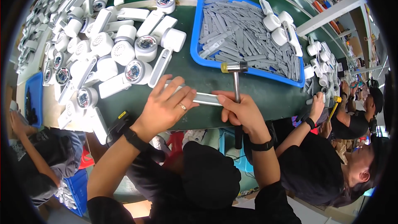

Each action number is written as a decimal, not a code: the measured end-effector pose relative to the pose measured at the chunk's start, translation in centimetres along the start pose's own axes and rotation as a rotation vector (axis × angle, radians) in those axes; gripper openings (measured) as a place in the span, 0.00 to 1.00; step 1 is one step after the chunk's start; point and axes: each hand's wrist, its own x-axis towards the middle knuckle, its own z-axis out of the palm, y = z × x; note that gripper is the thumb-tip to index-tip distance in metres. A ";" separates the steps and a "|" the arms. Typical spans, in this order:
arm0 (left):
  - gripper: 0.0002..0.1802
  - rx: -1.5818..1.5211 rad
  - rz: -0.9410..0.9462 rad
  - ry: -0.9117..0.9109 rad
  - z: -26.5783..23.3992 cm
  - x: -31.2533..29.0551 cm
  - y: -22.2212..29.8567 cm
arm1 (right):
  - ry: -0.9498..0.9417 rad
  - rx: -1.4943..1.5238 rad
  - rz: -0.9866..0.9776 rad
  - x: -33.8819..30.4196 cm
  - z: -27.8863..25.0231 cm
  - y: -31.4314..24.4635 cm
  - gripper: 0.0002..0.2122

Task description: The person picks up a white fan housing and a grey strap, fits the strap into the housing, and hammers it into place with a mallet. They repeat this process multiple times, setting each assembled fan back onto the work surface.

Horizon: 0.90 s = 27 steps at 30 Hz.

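Above the green bench, a white handle with a grey inlaid strip [208, 99] spans the gap between my two hands. My left hand [163, 105] is closed over its left part, with a ring on one finger. That hand hides the left end. My right hand [244, 112] wraps round a small hammer [236, 87] and pinches the handle's right end between thumb and fingers. The hammer stands upright, its head carrying a yellow face and a dark face, its black grip below my hand. A white device with a grey strip [161, 67] lies just beyond my left fingers.
White round-headed devices [124, 52] are heaped along the left of the bench. A blue tray [198, 56] of grey strips [236, 33] stands beyond my hands, several white devices on its right side. At right, a co-worker's hand [318, 104] is near. A small blue bin [38, 99] is far left.
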 end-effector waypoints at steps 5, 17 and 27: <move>0.22 -0.021 -0.087 0.023 0.3 -0.6 0.3 | -0.017 0.072 -0.012 0.2 0.5 0.3 0.19; 0.18 -0.137 0.103 -0.151 -0.4 1.9 0.1 | 0.009 0.078 -0.063 0.1 0.5 0.8 0.18; 0.17 -0.152 0.167 -0.122 -0.2 2.3 0.0 | 0.018 0.199 -0.280 -8.2 -0.9 3.9 0.23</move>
